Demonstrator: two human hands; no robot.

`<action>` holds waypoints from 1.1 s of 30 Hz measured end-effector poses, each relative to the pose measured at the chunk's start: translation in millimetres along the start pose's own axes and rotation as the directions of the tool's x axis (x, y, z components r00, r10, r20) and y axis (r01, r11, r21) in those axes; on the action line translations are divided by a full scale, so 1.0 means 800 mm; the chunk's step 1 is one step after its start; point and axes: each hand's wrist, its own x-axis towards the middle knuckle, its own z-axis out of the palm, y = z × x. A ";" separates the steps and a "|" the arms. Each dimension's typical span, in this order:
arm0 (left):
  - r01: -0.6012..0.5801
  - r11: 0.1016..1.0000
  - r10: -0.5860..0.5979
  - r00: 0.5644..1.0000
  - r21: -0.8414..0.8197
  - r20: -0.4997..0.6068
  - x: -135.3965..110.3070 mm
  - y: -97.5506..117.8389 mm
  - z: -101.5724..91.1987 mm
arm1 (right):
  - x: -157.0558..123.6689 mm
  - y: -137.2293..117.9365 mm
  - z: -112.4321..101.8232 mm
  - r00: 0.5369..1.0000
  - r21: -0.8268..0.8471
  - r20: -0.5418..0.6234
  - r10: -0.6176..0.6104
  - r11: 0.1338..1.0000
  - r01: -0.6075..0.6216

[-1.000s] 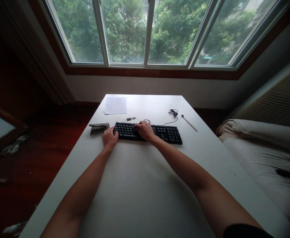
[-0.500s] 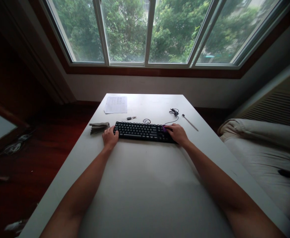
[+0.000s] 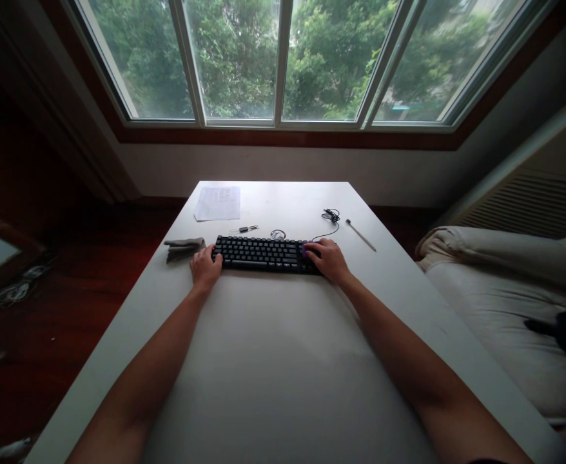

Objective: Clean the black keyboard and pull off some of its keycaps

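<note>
A black keyboard (image 3: 263, 253) lies across the far part of the white table (image 3: 283, 361). My left hand (image 3: 204, 269) grips its left end, fingers curled over the edge keys. At the keyboard's right end, my right hand (image 3: 329, 259) rests on the keys with its fingers closed over a small purple thing (image 3: 306, 249) pressed against them. The rightmost keys are hidden under that hand. Both forearms stretch out over the table.
A folded grey cloth (image 3: 183, 248) lies left of the keyboard. Behind it are a sheet of paper (image 3: 218, 203), a small metal tool (image 3: 245, 229), a little ring (image 3: 278, 234), a coiled cable (image 3: 331, 216) and a thin stick (image 3: 360, 235). A pale cushioned seat (image 3: 505, 303) stands to the right.
My right hand has slid with the purple thing from the middle of the keyboard to its right end. My left hand has stayed at the left end.
</note>
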 end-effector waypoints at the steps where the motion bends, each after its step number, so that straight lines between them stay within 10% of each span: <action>1: 0.003 1.000 -0.003 1.000 0.002 0.007 0.000 0.001 -0.001 | 0.000 0.003 0.000 1.000 -0.030 0.019 0.003 1.000 -0.002; 11: 0.000 1.000 0.000 1.000 0.015 0.020 -0.001 0.002 -0.004 | -0.030 0.093 -0.034 0.957 -0.060 -0.106 0.269 0.959 -0.276; 22: 0.000 1.000 -0.001 1.000 0.028 0.029 -0.001 0.003 -0.005 | -0.024 0.025 -0.018 0.991 0.105 -0.093 0.093 0.991 -0.083; 33: -0.004 1.000 0.003 1.000 0.015 0.010 0.000 -0.001 -0.001 | -0.041 0.095 -0.033 0.896 0.137 -0.226 0.382 0.923 -0.359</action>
